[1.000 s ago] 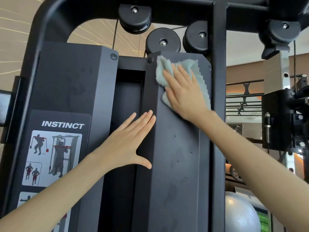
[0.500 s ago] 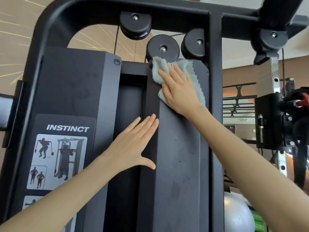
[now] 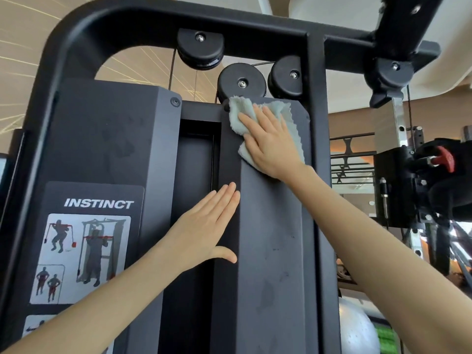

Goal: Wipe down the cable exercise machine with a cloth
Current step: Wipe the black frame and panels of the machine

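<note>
From the head camera, the right hand (image 3: 270, 144) lies flat on a pale cloth (image 3: 238, 112), pressing it against the top corner of the right-hand panel (image 3: 273, 238) of the machine (image 3: 76, 34). There is no real grip here: the fingers are straight and spread, and only palm pressure pins the cloth. The left hand (image 3: 204, 231), at about 7 o'clock from the right, is just as open, braced flat on the panel's inner edge beside the dark slot (image 3: 196, 162), holding nothing.

What worries me is what sits at 12 o'clock from the cloth: a pulley (image 3: 241, 81) almost touching its top corner, with a cable (image 3: 171, 70) running off to 10 o'clock. If a stroke carries upward, I think that loose corner could snag there. With nothing curled round it, the cloth could also slide out from under the palm and drop. The smudges (image 3: 268, 295) toward 6 o'clock look untouched and could be missed if the wiping keeps to the top.
</note>
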`<state>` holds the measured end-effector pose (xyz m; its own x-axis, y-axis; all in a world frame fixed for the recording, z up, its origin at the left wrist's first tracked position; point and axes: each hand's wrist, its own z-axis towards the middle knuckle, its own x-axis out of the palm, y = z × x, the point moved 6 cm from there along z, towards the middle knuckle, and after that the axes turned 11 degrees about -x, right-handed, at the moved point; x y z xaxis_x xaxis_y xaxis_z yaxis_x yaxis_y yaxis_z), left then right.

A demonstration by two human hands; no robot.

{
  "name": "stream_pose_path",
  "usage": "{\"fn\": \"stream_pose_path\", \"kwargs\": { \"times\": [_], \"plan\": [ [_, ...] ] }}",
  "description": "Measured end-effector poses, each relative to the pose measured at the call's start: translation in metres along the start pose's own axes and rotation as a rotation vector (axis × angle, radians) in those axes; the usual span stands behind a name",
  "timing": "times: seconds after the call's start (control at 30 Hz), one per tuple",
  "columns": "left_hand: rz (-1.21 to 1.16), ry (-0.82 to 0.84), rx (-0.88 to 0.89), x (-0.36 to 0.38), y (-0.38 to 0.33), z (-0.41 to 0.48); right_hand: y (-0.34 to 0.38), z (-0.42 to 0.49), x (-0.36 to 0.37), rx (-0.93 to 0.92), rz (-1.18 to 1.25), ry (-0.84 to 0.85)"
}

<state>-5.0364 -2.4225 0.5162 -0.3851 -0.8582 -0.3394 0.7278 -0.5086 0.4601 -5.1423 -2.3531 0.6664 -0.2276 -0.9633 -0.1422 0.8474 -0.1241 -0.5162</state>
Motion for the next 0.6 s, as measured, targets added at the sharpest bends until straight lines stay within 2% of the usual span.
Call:
{"fn": "stream_pose_path", "kwargs": {
  "times": [0.07, 0.2, 0.37, 0.6],
  "plan": [
    [0.012, 0.005, 0.005, 0.001, 0.000, 0.000, 0.006, -0.002, 0.003, -0.005, 0.003, -0.012],
    [0.013, 0.005, 0.002, 0.003, -0.001, -0.001, 0.036, -0.060, 0.004, -0.132, -0.001, -0.071],
    [0.043, -0.043, 0.022, 0.006, 0.000, -0.001, 0.039, -0.090, 0.005, -0.154, 0.009, -0.052],
    [0.083, -0.097, 0.034, 0.001, -0.002, -0.002, -0.010, -0.019, -0.005, 0.057, -0.075, -0.033]
  ]
}}
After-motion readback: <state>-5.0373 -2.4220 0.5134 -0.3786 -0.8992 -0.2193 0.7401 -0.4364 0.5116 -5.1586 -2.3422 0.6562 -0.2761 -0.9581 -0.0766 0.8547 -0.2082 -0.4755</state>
